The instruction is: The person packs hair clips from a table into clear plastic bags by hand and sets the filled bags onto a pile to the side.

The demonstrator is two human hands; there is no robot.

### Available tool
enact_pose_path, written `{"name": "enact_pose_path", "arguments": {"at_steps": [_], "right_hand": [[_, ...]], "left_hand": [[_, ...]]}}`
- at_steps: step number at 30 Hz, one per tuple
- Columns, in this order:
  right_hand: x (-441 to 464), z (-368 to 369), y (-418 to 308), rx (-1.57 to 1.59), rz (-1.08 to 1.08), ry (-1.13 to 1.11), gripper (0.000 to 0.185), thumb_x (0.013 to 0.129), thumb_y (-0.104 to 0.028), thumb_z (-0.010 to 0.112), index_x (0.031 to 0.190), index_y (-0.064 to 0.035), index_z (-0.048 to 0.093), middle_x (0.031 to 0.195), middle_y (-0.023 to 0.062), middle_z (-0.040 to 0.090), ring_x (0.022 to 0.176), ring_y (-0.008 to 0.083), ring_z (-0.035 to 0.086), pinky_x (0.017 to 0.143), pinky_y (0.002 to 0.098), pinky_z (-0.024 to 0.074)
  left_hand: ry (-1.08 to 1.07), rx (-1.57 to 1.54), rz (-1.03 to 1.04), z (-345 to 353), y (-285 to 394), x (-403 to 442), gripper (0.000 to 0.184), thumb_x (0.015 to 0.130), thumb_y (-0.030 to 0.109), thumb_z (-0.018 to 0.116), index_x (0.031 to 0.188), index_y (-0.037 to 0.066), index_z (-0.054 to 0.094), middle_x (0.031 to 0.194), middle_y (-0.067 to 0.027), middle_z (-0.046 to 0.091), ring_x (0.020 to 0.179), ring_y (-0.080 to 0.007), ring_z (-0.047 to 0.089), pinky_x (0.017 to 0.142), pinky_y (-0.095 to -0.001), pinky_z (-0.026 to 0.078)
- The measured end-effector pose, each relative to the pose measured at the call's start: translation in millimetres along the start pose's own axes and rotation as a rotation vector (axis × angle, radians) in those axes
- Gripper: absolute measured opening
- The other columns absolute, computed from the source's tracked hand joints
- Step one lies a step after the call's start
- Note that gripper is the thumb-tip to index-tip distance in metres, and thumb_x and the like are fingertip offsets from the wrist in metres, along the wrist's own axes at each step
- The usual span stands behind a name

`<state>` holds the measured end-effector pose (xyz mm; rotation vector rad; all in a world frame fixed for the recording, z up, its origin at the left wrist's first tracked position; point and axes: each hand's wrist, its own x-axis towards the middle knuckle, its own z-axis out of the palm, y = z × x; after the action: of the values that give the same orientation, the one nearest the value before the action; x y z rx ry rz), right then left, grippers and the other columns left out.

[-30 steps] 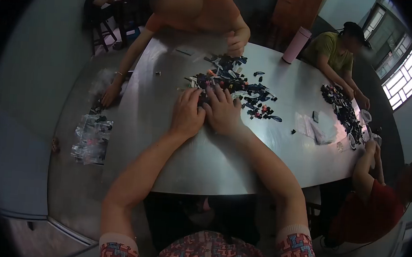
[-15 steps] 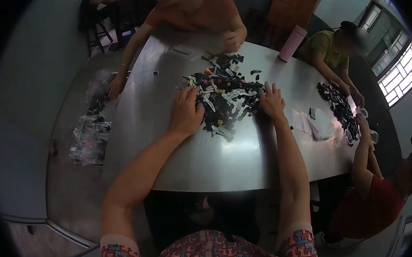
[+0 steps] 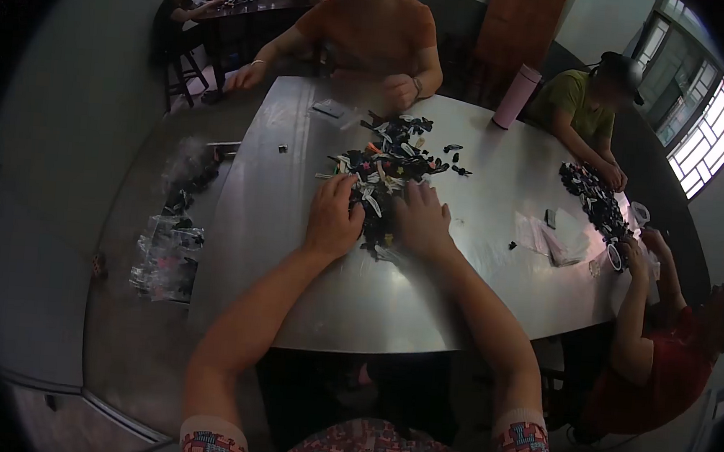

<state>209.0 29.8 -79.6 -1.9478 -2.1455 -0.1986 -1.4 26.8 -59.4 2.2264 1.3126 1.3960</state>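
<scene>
Head view, clip pile: here it is, mid-table, mostly dark pieces with pale clips and flecks of pink, yellow and orange; the hands cover part of its near end.
Left hand: at the pile's seven o'clock, palm down, fingers unclenched and touching its edge; what lies beneath is hidden.
Right hand: over at five o'clock, blurred but open, fingers reaching onto the pieces; can't tell whether any sit under the palm.
Metal table: bright with glare, its near edge at six o'clock.
Pink bottle: upright, one o'clock from the pile.
Plastic bags: flat at four o'clock, a small dark block by them.
Second pile: out at three o'clock, too fine to pick apart.
Orange-shirted person: across at twelve, head cut by the frame.
Red-shirted person: four o'clock, hands blurred around something clear.
Clear packets: eight o'clock, contents hard to make out.
</scene>
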Motion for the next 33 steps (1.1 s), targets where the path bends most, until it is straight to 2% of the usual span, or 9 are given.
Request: {"name": "enact_pose_path", "arguments": {"at_steps": [2,9,13,17,19,23,26,30,33], "right_hand": [[-6.0,-17.0,-21.1,0.441,-0.025,0.056,0.065,0.100,-0.049,0.044,0.151,-0.0087,0.037,0.154,0.0277,0.034,0.143,0.0432,0.032,0.111,0.0630,0.0260],[-26.5,-51.7,19.8,0.098,0.023,-0.002,0.064,0.102,-0.050,0.039,0.153,-0.0119,0.035,0.158,0.0249,0.029,0.147,0.0451,0.024,0.114,0.0651,0.0190],[-52.0,-49.0,59.9,-0.164,0.241,0.018,0.066,0.101,-0.053,0.039,0.151,-0.0105,0.038,0.154,0.0328,0.030,0.143,0.0555,0.024,0.112,0.0681,0.0201],[-66.7,-19.3,66.9,-0.177,0.190,0.023,0.068,0.101,-0.054,0.040,0.151,-0.0089,0.036,0.152,0.0341,0.033,0.140,0.0598,0.024,0.113,0.0662,0.0211],[-65.0,-43.5,34.8,0.031,0.258,-0.012,0.068,0.101,-0.054,0.039,0.151,-0.0081,0.035,0.152,0.0344,0.032,0.140,0.0581,0.026,0.113,0.0640,0.0217],[-71.1,-48.8,3.1,0.266,-0.120,0.143,0.057,0.099,-0.036,0.052,0.146,-0.0057,0.044,0.144,0.0277,0.045,0.133,0.0437,0.044,0.108,0.0565,0.0362],[-67.8,-62.7,5.1,0.492,-0.206,0.169,0.056,0.098,-0.033,0.054,0.145,-0.0040,0.045,0.144,0.0270,0.046,0.135,0.0447,0.043,0.111,0.0504,0.0364],[-66.2,-77.0,66.6,0.533,0.071,0.223,0.048,0.099,-0.028,0.056,0.143,-0.0079,0.050,0.147,0.0204,0.048,0.137,0.0366,0.046,0.114,0.0437,0.0359],[-78.7,-83.7,142.5,0.422,0.224,0.354,0.037,0.098,-0.026,0.059,0.129,-0.0077,0.062,0.132,0.0184,0.061,0.124,0.0349,0.056,0.105,0.0434,0.0441]], "left_hand": [[0.014,-0.008,-0.001,-0.6,0.6,0.4,0.047,0.086,0.013,0.060,0.131,0.000,0.054,0.132,-0.0199,0.053,0.123,-0.0391,0.049,0.107,-0.0472,0.038],[-0.029,-0.017,-0.016,-2.8,0.5,0.4,0.046,0.088,0.011,0.061,0.132,0.000,0.053,0.133,-0.0202,0.052,0.124,-0.0399,0.049,0.107,-0.0459,0.039],[-0.065,-0.009,-0.024,-0.6,-0.2,-1.3,0.046,0.093,0.014,0.060,0.136,0.002,0.051,0.135,-0.0189,0.050,0.126,-0.0381,0.048,0.106,-0.0466,0.040],[-0.084,0.016,-0.005,0.7,-6.9,0.1,0.045,0.094,0.014,0.059,0.137,0.003,0.050,0.136,-0.0192,0.049,0.129,-0.0371,0.047,0.107,-0.0464,0.041],[-0.095,-0.022,-0.033,-3.2,-2.4,0.6,0.046,0.093,0.013,0.060,0.137,0.002,0.050,0.137,-0.0191,0.050,0.128,-0.0368,0.048,0.107,-0.0454,0.041],[-0.068,-0.016,-0.003,-3.6,-4.1,-0.7,0.046,0.092,0.013,0.061,0.136,0.003,0.051,0.136,-0.0189,0.051,0.127,-0.0368,0.049,0.108,-0.0449,0.040],[-0.057,-0.029,0.007,-3.7,-5.9,-0.4,0.046,0.091,0.012,0.061,0.135,0.003,0.051,0.136,-0.0187,0.051,0.127,-0.0369,0.049,0.107,-0.0447,0.040],[-0.056,-0.034,-0.008,-3.3,-7.6,-0.4,0.046,0.091,0.012,0.061,0.135,0.003,0.052,0.135,-0.0189,0.052,0.127,-0.0374,0.049,0.108,-0.0448,0.039],[-0.048,-0.030,-0.007,-1.7,-6.2,-0.6,0.046,0.091,0.013,0.061,0.135,0.002,0.052,0.135,-0.0191,0.052,0.126,-0.0375,0.049,0.108,-0.0451,0.040]]}}
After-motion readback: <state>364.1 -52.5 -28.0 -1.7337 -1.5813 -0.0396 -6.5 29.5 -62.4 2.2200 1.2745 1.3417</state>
